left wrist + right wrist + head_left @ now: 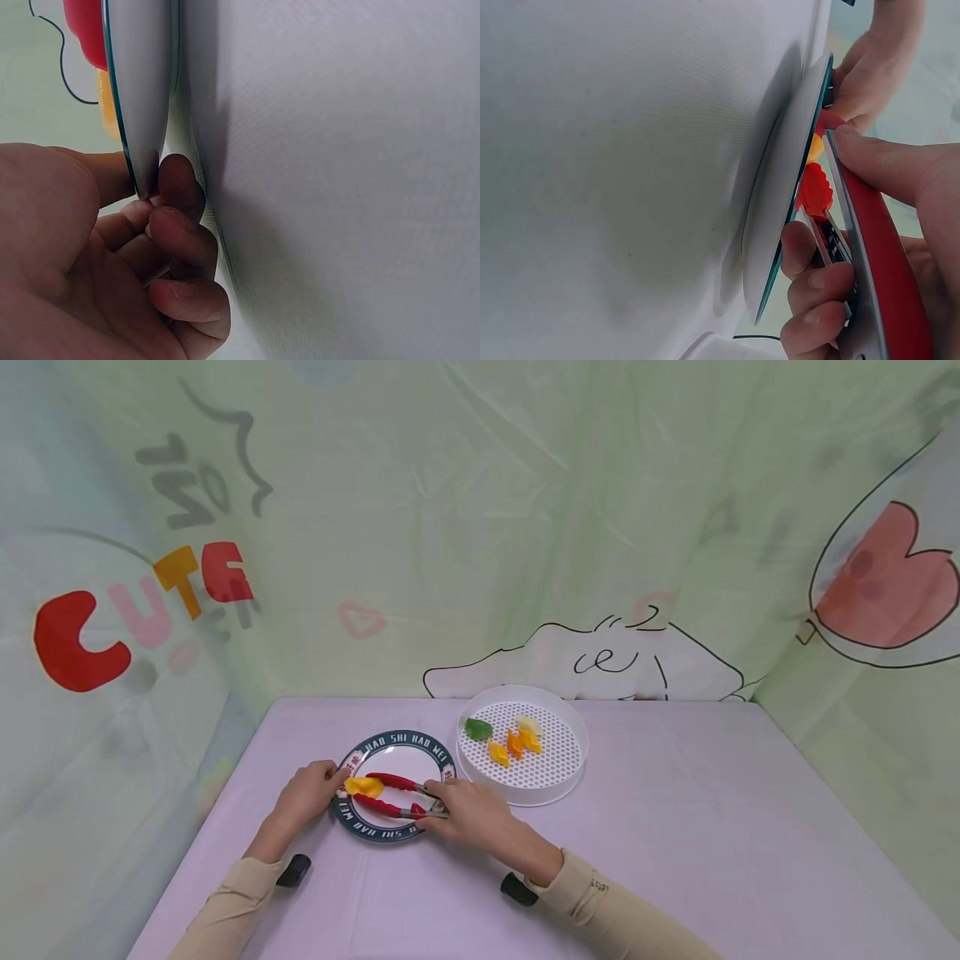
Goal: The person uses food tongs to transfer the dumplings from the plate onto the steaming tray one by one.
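My left hand [307,793] pinches the left rim of a round plate [405,760] with a dark, lettered border. In the left wrist view the thumb lies on the upper side of that plate [142,90] and curled fingers are beneath its edge. Red-tipped tongs [381,807] are gripped in my right hand [476,814], held low over the plate. Their two scalloped tips lie on either side of a yellow dumpling-shaped piece [364,787] near the plate's left rim. Thumb and fingers wrap the red and metal tong handles [889,277] in the right wrist view.
A white round steamer tray [573,777] with a perforated floor stands right of the plate. Inside are a green piece [477,729], an orange one [514,743], and yellow and whitish ones. Printed cloth walls [480,527] rise behind the pale-covered table [675,827].
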{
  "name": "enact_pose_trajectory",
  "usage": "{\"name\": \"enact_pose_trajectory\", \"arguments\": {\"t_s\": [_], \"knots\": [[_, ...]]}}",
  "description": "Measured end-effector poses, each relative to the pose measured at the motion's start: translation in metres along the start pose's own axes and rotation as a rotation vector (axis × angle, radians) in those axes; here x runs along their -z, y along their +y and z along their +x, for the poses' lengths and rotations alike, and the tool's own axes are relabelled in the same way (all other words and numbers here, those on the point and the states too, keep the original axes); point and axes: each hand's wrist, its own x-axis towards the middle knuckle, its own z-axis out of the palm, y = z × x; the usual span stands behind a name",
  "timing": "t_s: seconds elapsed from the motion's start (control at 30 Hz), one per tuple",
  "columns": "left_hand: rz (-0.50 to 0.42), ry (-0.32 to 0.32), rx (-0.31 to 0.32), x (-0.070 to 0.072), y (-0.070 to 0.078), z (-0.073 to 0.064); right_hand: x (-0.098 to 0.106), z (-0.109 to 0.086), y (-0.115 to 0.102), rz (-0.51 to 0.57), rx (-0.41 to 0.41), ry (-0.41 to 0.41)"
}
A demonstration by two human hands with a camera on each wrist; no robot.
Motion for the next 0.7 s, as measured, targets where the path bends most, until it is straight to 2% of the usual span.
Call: {"name": "enact_pose_trajectory", "arguments": {"t_s": [0.23, 0.7], "knots": [[0.008, 0.001, -0.006, 0.000, 0.000, 0.001, 0.007, -0.006, -0.001, 0.035, -0.027, -0.010], [0.019, -0.006, 0.003, 0.000, 0.001, 0.001, 0.010, -0.016, 0.008, 0.049, -0.013, 0.011]]}}
